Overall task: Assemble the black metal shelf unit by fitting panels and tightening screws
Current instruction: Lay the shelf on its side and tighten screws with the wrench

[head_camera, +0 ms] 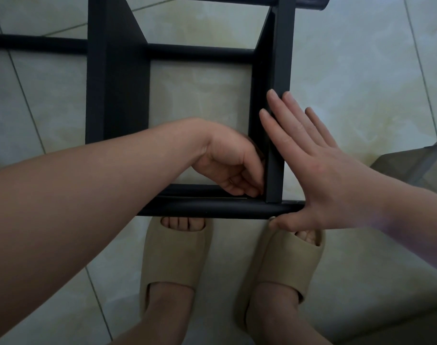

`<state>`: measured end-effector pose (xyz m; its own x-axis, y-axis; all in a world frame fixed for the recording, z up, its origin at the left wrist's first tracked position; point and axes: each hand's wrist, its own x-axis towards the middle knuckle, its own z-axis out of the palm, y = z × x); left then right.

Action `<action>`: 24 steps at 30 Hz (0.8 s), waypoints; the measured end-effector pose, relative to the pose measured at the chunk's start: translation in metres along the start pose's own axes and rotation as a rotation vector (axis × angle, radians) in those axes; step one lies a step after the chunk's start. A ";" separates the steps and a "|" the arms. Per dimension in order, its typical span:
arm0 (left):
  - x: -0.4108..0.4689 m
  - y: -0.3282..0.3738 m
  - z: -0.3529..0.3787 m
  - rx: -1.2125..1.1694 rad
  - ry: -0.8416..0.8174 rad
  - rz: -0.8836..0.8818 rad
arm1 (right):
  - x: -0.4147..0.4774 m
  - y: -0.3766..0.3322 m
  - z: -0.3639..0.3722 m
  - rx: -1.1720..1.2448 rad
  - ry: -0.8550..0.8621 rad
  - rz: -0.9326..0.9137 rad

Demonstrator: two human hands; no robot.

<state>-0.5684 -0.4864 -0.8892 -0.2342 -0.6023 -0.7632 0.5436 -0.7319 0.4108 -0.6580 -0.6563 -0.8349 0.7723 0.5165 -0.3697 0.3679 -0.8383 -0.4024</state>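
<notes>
Item: black metal shelf unit [118, 100], part-assembled, standing on pale floor tiles [361, 70] directly in front of the person's feet in beige slippers [174, 257]. Components in view: left panel [115, 83] and right panel [282, 58], both upright on edge; near tube [200, 209] running across at the toes; a second cross tube [200, 53] farther off. Left hand [227, 165]: reaches inside the frame, fingers curled into the corner where the right panel meets the near tube; whether they pinch a nut or other small part cannot be told, as the fingertips are hidden against the metal. Right hand [319, 170]: spread flat, fingers straight, pressed to the outer face of the right panel, thumb hooked under the near tube just beside a small silvery point [272, 217], probably a screw head. Step in hand, by judgement: seating the right panel at this corner joint and starting its fastener by hand. Next move calls for: keeping the panel square against the tube while the holes line up, then turning the screw down, likely with a tool, none of which is in view. Also present: an olive-grey object [416, 165] at the right edge, unidentified
</notes>
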 end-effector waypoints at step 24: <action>0.000 -0.002 -0.001 0.060 0.018 0.014 | 0.000 0.000 -0.001 -0.001 -0.010 0.001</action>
<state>-0.5690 -0.4851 -0.8905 -0.2120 -0.6071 -0.7659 0.4975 -0.7415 0.4501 -0.6573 -0.6558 -0.8341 0.7675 0.5172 -0.3788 0.3674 -0.8391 -0.4012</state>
